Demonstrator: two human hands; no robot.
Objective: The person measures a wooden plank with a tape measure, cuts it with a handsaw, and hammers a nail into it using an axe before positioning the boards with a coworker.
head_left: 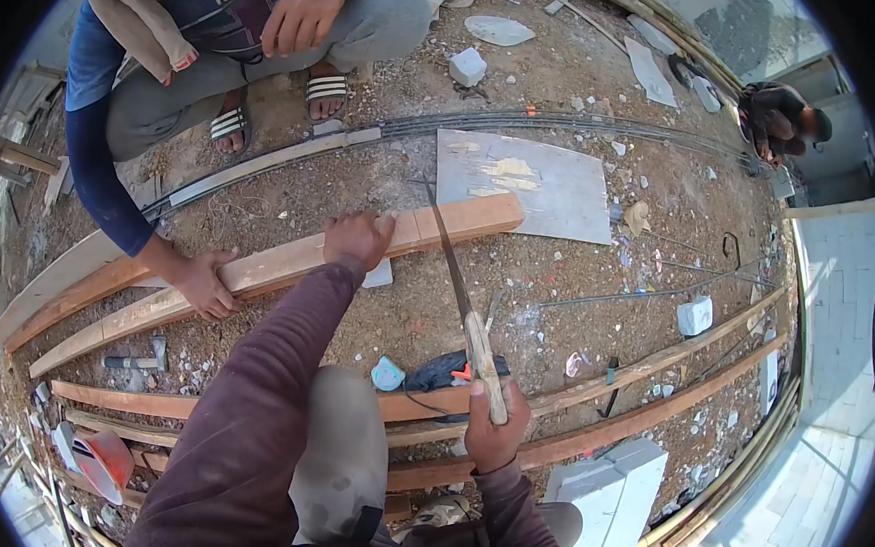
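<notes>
A long wooden beam [298, 260] runs from the lower left up to the centre. My left hand [359, 239] grips its top near the right end, the fingers pressed round the wood. A saw with a thin, dark blade [448, 259] and a worn pale handle [484, 367] is held in my right hand [498, 428], its blade crossing the beam close to the end. A pencil-like line marks the beam beside my left hand. Farther left, a co-worker's hand [208, 285] rests on the same beam.
A crouching co-worker [261, 52] is at the upper left, another person [783, 119] at the far right. A pale board [523, 184] lies beyond the beam. More timbers [598, 434], a hammer [136, 362] and white blocks [604, 499] lie around my knees.
</notes>
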